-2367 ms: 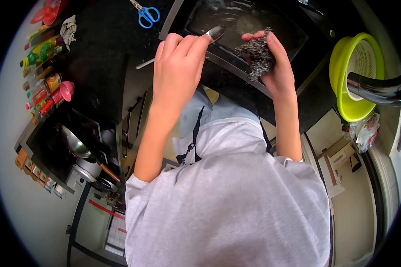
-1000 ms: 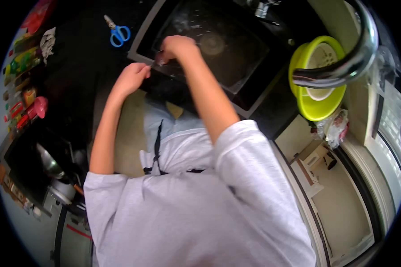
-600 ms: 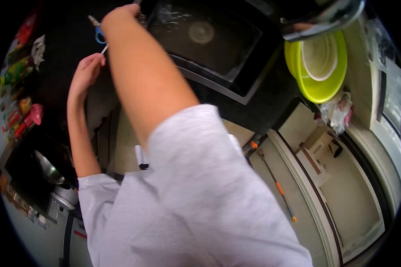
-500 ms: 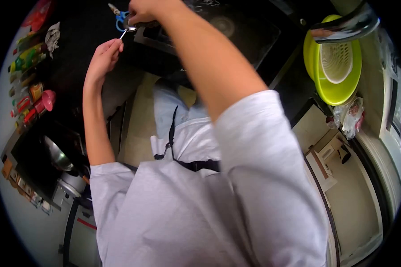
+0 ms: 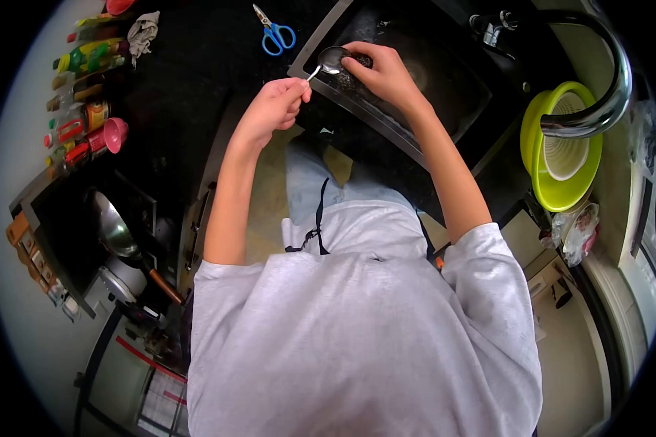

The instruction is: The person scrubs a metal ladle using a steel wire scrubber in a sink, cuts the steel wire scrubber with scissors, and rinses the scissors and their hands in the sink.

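Note:
A metal spoon (image 5: 333,58) is held over the near left edge of the sink (image 5: 386,120), its bowl up and to the right. My left hand (image 5: 275,109) is closed round the spoon's handle. At the bowl, my right hand (image 5: 383,73) pinches the rim between thumb and fingers. Dark wire scouring mesh (image 5: 348,79) shows under the right hand's fingers, partly hidden by them. Blue-handled scissors (image 5: 273,33) lie on the black counter to the left of the sink.
A chrome faucet (image 5: 598,116) arches at the right, over a lime green basin (image 5: 561,189) with a white colander. Bottles (image 5: 87,58), a pink cup (image 5: 115,135) and a crumpled cloth (image 5: 143,35) stand far left. Below them is a wok (image 5: 113,226) on the stove.
Both hands have moved right in view, back by the sink, with the spoon between them. The right arm has drawn back from its long reach to the left. The view has shifted.

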Tool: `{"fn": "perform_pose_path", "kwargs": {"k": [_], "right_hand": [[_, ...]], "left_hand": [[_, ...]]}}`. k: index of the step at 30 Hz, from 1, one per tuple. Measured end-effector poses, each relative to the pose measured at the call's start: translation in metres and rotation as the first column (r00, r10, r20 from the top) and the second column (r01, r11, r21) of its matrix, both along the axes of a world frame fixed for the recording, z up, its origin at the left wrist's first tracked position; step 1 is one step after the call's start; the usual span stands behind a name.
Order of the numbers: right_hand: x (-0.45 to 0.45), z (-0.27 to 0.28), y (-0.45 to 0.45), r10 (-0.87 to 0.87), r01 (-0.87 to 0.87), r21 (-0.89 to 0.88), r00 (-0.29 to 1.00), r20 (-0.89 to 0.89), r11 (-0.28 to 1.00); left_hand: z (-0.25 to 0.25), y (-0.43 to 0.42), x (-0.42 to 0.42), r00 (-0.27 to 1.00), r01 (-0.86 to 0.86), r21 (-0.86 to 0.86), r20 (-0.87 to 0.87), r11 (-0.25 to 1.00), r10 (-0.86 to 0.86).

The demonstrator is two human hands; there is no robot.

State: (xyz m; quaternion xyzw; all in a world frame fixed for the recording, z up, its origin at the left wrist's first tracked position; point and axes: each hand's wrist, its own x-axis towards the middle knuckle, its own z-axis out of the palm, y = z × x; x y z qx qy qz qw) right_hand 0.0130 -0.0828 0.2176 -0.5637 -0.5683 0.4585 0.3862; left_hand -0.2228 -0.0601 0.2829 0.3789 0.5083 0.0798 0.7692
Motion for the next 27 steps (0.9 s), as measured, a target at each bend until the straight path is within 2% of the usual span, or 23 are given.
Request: {"fn": "perform_pose_path", "kwargs": {"k": [1, 2, 3, 4, 5, 7, 8, 9, 10, 11, 13, 14, 15, 17, 18, 19, 21, 22, 23, 24, 25, 26, 27], "right_hand": [[0.002, 0.001, -0.006, -0.001, 0.001, 0.001, 1.000, -0.001, 1.000], [0.005, 0.003, -0.014, -0.114, 0.102, -0.068, 0.971, -0.210, 0.992], [0.011, 0.002, -0.020, -0.232, 0.185, -0.153, 0.887, -0.400, 0.971], [0.023, -0.008, -0.025, -0.363, 0.313, -0.187, 0.843, -0.396, 0.931], [0.037, -0.026, -0.031, -0.486, 0.433, -0.221, 0.783, -0.389, 0.874], [0.074, -0.114, -0.052, -0.514, 0.491, -0.290, 0.858, -0.003, 0.821], [0.084, -0.138, -0.064, -0.427, 0.461, -0.281, 0.887, 0.178, 0.842], [0.091, -0.158, -0.079, -0.323, 0.429, -0.283, 0.878, 0.354, 0.858], [0.098, -0.182, -0.096, -0.272, 0.409, -0.342, 0.883, 0.382, 0.846], [0.103, -0.207, -0.106, -0.221, 0.389, -0.391, 0.885, 0.409, 0.834], [0.100, -0.229, -0.115, 0.017, 0.421, -0.496, 0.749, 0.662, 0.759], [0.087, -0.213, -0.119, 0.003, 0.459, -0.400, 0.654, 0.757, 0.794], [0.074, -0.197, -0.112, -0.019, 0.482, -0.295, 0.546, 0.838, 0.825], [0.071, -0.202, -0.092, -0.205, 0.510, -0.210, 0.640, 0.740, 0.834], [0.073, -0.219, -0.085, -0.409, 0.542, -0.084, 0.719, 0.562, 0.836], [0.067, -0.222, -0.073, -0.530, 0.658, -0.189, 0.717, 0.453, 0.729], [0.063, -0.255, -0.063, -0.604, 0.726, -0.074, 0.620, 0.501, 0.684], [0.060, -0.256, -0.059, -0.604, 0.731, -0.082, 0.615, 0.507, 0.677], [0.060, -0.258, -0.051, -0.725, 0.800, -0.065, 0.572, 0.383, 0.597], [0.061, -0.256, -0.042, -0.824, 0.858, -0.066, 0.509, 0.249, 0.510], [0.066, -0.254, -0.037, -0.823, 0.859, -0.080, 0.508, 0.253, 0.506], [0.077, -0.253, -0.034, -0.718, 0.794, -0.107, 0.590, 0.369, 0.598], [0.086, -0.258, -0.038, -0.592, 0.722, -0.150, 0.653, 0.473, 0.676]], "left_hand": [[0.000, -0.001, 0.003, 1.000, 0.001, 0.001, -0.001, 1.000, -0.001], [-0.002, -0.003, 0.006, 0.993, -0.003, 0.111, -0.119, 0.994, 0.016], [-0.006, -0.004, 0.006, 0.972, 0.006, 0.222, -0.230, 0.975, 0.046], [-0.020, -0.001, -0.001, 0.939, 0.099, 0.375, -0.342, 0.922, 0.039], [-0.024, 0.001, 0.002, 0.939, 0.103, 0.379, -0.343, 0.919, 0.036], [-0.034, 0.002, 0.018, 0.914, 0.276, 0.513, -0.401, 0.813, -0.058], [-0.048, 0.006, 0.030, 0.894, 0.383, 0.551, -0.424, 0.741, -0.147], [-0.066, 0.010, 0.048, 0.911, 0.377, 0.614, -0.383, 0.693, -0.156], [-0.081, 0.018, 0.069, 0.874, 0.460, 0.573, -0.429, 0.679, -0.229], [-0.116, 0.027, 0.086, 0.875, 0.483, 0.625, -0.382, 0.614, -0.298], [-0.160, 0.044, 0.127, 0.739, 0.669, 0.367, -0.416, 0.646, -0.529], [-0.198, 0.046, 0.144, 0.644, 0.763, 0.349, -0.489, 0.544, -0.588], [-0.232, 0.049, 0.154, 0.648, 0.760, 0.358, -0.476, 0.542, -0.595], [-0.282, 0.050, 0.172, 0.416, 0.909, 0.321, -0.664, 0.266, -0.621], [-0.273, 0.053, 0.180, 0.313, 0.950, 0.223, -0.679, 0.220, -0.664], [-0.267, 0.056, 0.186, 0.318, 0.948, 0.228, -0.668, 0.221, -0.673], [-0.263, 0.059, 0.191, 0.242, 0.954, 0.295, -0.684, 0.042, -0.688], [-0.270, 0.060, 0.191, 0.326, 0.919, 0.392, -0.690, 0.045, -0.646], [-0.277, 0.064, 0.196, 0.322, 0.919, 0.391, -0.687, 0.042, -0.651], [-0.281, 0.065, 0.202, 0.250, 0.903, 0.415, -0.716, -0.109, -0.652], [-0.283, 0.064, 0.204, 0.176, 0.866, 0.429, -0.743, -0.257, -0.646], [-0.282, 0.062, 0.202, 0.228, 0.881, 0.446, -0.694, -0.158, -0.683], [-0.283, 0.055, 0.197, 0.209, 0.884, 0.438, -0.685, -0.165, -0.698]]}}
